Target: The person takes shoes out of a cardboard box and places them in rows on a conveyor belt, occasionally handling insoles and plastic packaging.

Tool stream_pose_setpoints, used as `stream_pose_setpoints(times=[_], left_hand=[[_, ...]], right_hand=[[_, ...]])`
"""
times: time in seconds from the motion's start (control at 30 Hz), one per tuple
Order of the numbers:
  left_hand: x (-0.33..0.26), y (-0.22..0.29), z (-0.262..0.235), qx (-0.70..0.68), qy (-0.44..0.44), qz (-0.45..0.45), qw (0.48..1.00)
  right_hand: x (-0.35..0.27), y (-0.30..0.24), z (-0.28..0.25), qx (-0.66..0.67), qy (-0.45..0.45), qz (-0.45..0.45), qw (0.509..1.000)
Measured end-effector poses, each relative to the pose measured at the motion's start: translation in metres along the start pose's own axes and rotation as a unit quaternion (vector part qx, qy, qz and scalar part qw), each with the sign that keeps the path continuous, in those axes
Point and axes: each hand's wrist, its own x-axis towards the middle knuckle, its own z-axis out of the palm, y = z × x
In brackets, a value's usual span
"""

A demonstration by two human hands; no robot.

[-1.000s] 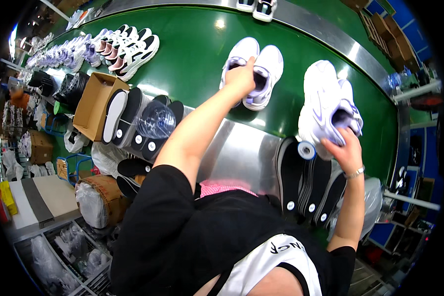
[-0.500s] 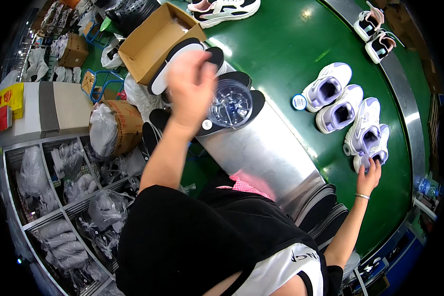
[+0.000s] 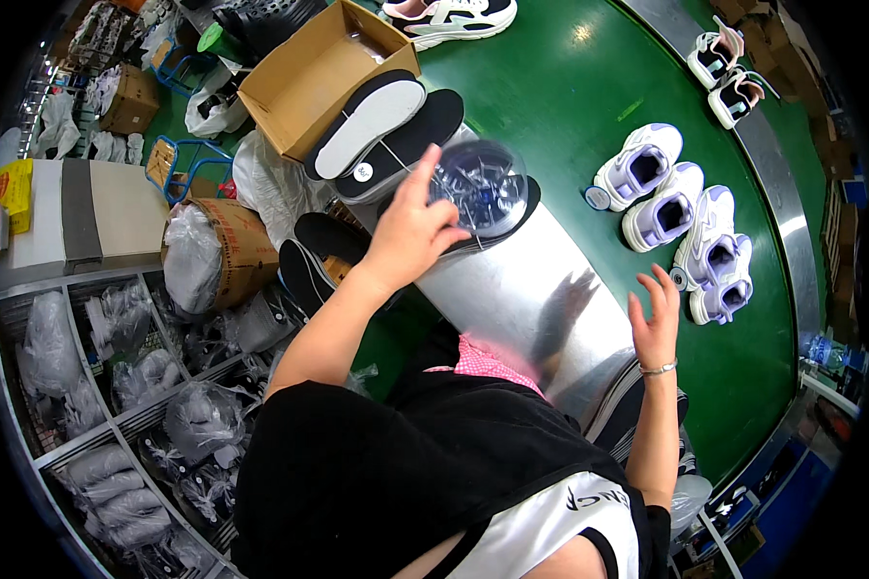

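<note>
My left hand [image 3: 413,230] is at the left side of a round clear plastic tub [image 3: 492,183]. Its index finger and thumb are spread along the tub's rim, and the other fingers look bent; I cannot tell how firmly it touches. Under the tub lies a black insole [image 3: 529,210], mostly hidden. Beyond the hand rests a stack of black and white insoles [image 3: 381,125] tied with white string. My right hand [image 3: 657,318] is raised with fingers apart, holding nothing, left of a row of white and lilac sneakers [image 3: 710,253] on the green surface [image 3: 550,92].
An open cardboard box [image 3: 323,77] stands behind the insoles. A metal ledge [image 3: 521,285] runs along the near side, with more insoles [image 3: 620,410] at its near end. Wire shelving with plastic-wrapped items [image 3: 203,420] is at the left. Black and pink sneakers [image 3: 734,77] sit far right.
My right hand has left the nearest sneaker and moved left. My left hand has come down from above the insoles to the tub, which has shifted slightly right.
</note>
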Motion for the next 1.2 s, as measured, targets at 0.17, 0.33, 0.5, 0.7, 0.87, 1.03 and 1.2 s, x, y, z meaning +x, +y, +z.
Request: stream_pose_setpoints(times=[0.17, 0.33, 0.5, 0.7, 0.87, 1.03, 1.2], left_hand=[[-0.001, -0.016, -0.064, 0.065, 0.169, -0.067, 0.981], [-0.034, -0.037, -0.115, 0.061, 0.258, -0.138, 0.954], [-0.071, -0.038, -0.133, 0.088, 0.258, -0.181, 0.945], [-0.083, -0.041, -0.132, 0.035, 0.260, -0.205, 0.943], [-0.071, -0.049, -0.132, 0.006, 0.283, -0.178, 0.942], [-0.025, -0.066, -0.124, 0.051, 0.230, -0.121, 0.964], [0.032, -0.070, -0.076, 0.133, 0.069, -0.027, 0.988]], right_hand=[[0.076, -0.073, 0.027, -0.011, -0.013, -0.206, 0.978], [0.163, -0.162, 0.083, -0.024, -0.017, -0.396, 0.918], [0.230, -0.216, 0.141, -0.151, -0.061, -0.479, 0.862], [0.245, -0.241, 0.168, -0.270, -0.196, -0.501, 0.798], [0.237, -0.233, 0.167, -0.190, -0.123, -0.514, 0.828], [0.174, -0.180, 0.114, -0.100, 0.005, -0.510, 0.855], [0.111, -0.130, 0.129, -0.113, -0.103, -0.273, 0.950]])
